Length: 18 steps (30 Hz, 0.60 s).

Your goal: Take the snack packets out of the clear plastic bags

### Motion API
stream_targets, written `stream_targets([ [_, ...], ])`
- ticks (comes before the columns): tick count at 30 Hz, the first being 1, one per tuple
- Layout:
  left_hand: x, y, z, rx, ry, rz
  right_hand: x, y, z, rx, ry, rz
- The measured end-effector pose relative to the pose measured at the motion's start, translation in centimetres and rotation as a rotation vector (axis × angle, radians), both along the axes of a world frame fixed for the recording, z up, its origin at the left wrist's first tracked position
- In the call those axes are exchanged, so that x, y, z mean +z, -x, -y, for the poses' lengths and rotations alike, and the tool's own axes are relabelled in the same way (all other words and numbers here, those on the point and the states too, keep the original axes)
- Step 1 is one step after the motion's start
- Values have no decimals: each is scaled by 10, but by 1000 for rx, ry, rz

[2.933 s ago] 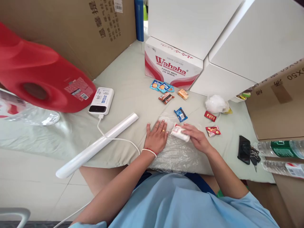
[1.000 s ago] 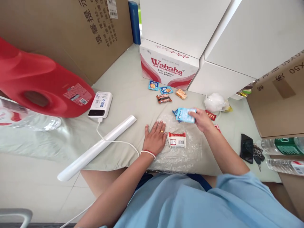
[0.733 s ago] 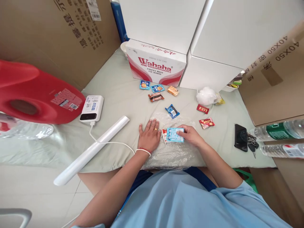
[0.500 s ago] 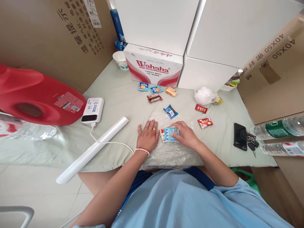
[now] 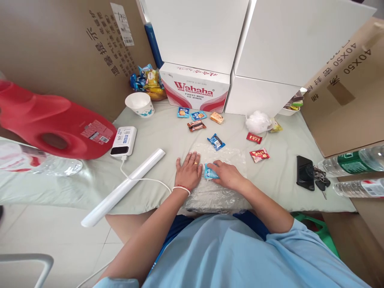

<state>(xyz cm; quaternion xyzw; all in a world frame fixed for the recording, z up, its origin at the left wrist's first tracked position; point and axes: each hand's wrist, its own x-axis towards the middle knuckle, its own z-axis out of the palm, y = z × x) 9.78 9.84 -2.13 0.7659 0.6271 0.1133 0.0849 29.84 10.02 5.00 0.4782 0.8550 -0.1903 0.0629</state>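
Note:
My left hand (image 5: 188,172) lies flat on the table's near side, fingers spread, holding nothing. Just right of it, my right hand (image 5: 226,174) has its thumb and fingers on a light-blue snack packet (image 5: 210,172), covering the packet's right part. Under the packet and partly under my hands lies a clear plastic bag (image 5: 216,196), spread flat and wrinkled. Beyond my hands is a dark-blue wrapped snack (image 5: 216,142). Farther back lie two blue packets (image 5: 183,112), a brown wrapped bar (image 5: 196,125) and an orange-white snack (image 5: 216,117). Two red packets (image 5: 259,155) are to the right.
At left are a red jug (image 5: 75,132), a white power bank (image 5: 124,140) with cable and a white tube (image 5: 126,186). A paper cup (image 5: 140,105) stands near the Wahaha box (image 5: 196,90). At right are a black phone-like object (image 5: 305,173), keys (image 5: 321,178) and bottles (image 5: 355,164).
My right hand has closed further over the light-blue packet, now hiding more of it. My left hand stays flat. The view has shifted, showing more of the cup and the snacks behind it.

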Motion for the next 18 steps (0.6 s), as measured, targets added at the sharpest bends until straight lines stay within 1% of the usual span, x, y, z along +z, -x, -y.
stream_targets([
  [4,1,2,-1,0,23,53,-3,-1,4,-22,-11,-2],
  [8,3,13,-8,41,79,191,-1,-8,8,-21,-4,-82],
  [10,11,24,-10,61,62,252,6,-20,15,-39,-31,-177],
  [12,23,36,-6,43,-28,274,14,-37,27,-54,-82,-309],
  [13,29,43,0,4,-91,276,18,-47,35,-37,-99,-373],
  [14,35,50,8,-76,-137,285,20,-57,45,-1,-101,-422],
  [15,40,57,17,-184,-148,309,20,-67,57,46,-88,-449],
  [16,42,63,28,-308,-120,343,18,-76,69,92,-65,-450],
  [18,39,75,51,-510,-23,353,6,-90,94,143,-29,-393],
])
